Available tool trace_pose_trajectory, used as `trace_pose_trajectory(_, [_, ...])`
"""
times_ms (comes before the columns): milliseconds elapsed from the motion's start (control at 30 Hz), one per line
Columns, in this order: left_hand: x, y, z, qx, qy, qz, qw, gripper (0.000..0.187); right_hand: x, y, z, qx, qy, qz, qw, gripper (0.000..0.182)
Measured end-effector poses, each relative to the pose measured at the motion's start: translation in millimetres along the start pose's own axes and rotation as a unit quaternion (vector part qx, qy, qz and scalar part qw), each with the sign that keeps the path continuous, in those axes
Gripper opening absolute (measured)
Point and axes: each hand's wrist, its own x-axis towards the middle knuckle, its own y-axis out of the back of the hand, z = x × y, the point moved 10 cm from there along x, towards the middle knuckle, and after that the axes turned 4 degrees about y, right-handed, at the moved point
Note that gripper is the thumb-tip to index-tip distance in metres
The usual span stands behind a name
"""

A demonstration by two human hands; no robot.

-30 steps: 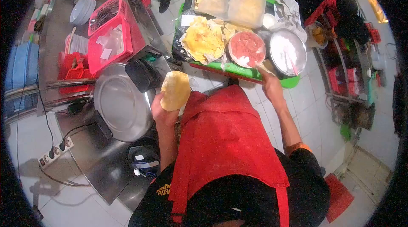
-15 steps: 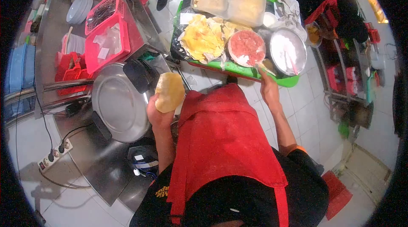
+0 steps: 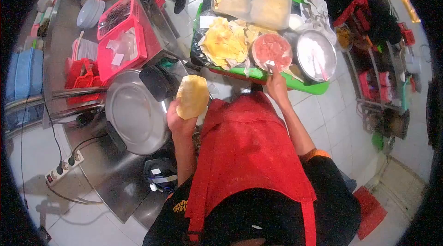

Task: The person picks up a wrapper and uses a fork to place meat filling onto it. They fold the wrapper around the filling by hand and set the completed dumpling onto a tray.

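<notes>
My left hand [image 3: 182,119] holds a stack of thin yellow wrappers [image 3: 192,97] upright, with the fingers behind it. My right hand [image 3: 277,86] is closed at the near rim of a bowl of pinkish-red filling [image 3: 272,52], on a small utensil whose tip reaches the filling. To the right of that bowl sits a metal bowl of white powder [image 3: 310,48] with a pink handle in it. A pile of yellow sheets [image 3: 224,43] lies on the left of the green tray [image 3: 316,88].
Two plastic containers [image 3: 271,6] stand at the tray's back. On the left are a large metal lid [image 3: 137,112], pink baskets [image 3: 108,57] and a steel counter [image 3: 60,29]. Another person in a red apron [image 3: 353,6] is at the upper right. A power strip [image 3: 65,167] lies lower left.
My right hand has moved left along the near edge of the filling bowl. My left hand and the wrappers have shifted slightly right in view, as has the scene.
</notes>
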Motion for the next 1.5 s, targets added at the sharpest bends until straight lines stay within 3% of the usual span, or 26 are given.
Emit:
trace_pose_trajectory(167, [-11,20,8,0.007,-0.011,0.023,1.000,0.046,9,-11,7,-0.044,0.038,0.021,0.998,0.034])
trace_pose_trajectory(367, [-15,30,12,-0.007,-0.028,0.062,0.998,0.045,12,-19,14,-0.058,0.034,-0.032,0.997,0.036])
trace_pose_trajectory(467, [-12,24,9,-0.022,-0.010,0.010,1.000,0.044,16,-15,7,-0.047,0.047,0.006,0.998,0.037])
trace_pose_trajectory(600, [-3,29,6,0.014,-0.014,0.035,0.999,0.044,19,-23,11,-0.066,0.045,-0.036,0.996,0.037])
trace_pose_trajectory(667, [2,65,23,0.251,-0.099,0.062,0.961,0.045,17,-19,2,-0.059,0.072,-0.044,0.995,0.038])
trace_pose_trajectory(733, [5,85,39,0.480,-0.173,0.085,0.856,0.046,15,-14,4,-0.053,0.031,-0.040,0.997,0.038])
trace_pose_trajectory(800, [5,86,42,0.585,-0.202,0.089,0.780,0.046,15,-23,14,-0.057,0.034,-0.029,0.997,0.038])
trace_pose_trajectory(833, [4,78,36,0.510,-0.170,0.075,0.840,0.045,16,-22,13,-0.062,0.042,-0.020,0.997,0.037])
trace_pose_trajectory(900, [-1,52,32,0.426,-0.140,0.063,0.891,0.045,13,-9,9,-0.063,0.033,-0.039,0.997,0.038])
trace_pose_trajectory(933, [-4,36,20,0.228,-0.072,0.045,0.970,0.045,10,-7,8,-0.064,0.022,-0.061,0.996,0.038])
trace_pose_trajectory(967, [-5,26,6,0.019,-0.001,0.022,1.000,0.045,12,-8,7,-0.064,0.023,-0.061,0.996,0.038])
trace_pose_trajectory(1100, [1,32,3,0.029,0.010,-0.020,0.999,0.044,17,-12,17,-0.054,0.045,-0.004,0.998,0.033])
trace_pose_trajectory(1167, [4,51,16,0.115,-0.051,0.032,0.992,0.043,16,-18,17,-0.059,0.031,-0.028,0.997,0.035])
trace_pose_trajectory(1267, [-5,17,4,0.029,0.004,0.008,1.000,0.043,18,-10,5,-0.032,0.025,-0.031,0.999,0.036])
trace_pose_trajectory(1367, [-1,30,4,0.018,0.005,-0.042,0.999,0.044,22,-20,8,-0.040,0.011,-0.027,0.999,0.037])
trace_pose_trajectory(1433, [-6,15,2,0.023,0.004,-0.027,0.999,0.044,23,-29,18,-0.063,-0.005,-0.044,0.997,0.038])
trace_pose_trajectory(1500, [-7,12,2,0.022,-0.002,-0.010,1.000,0.044,21,-22,13,-0.040,0.040,-0.052,0.997,0.040])
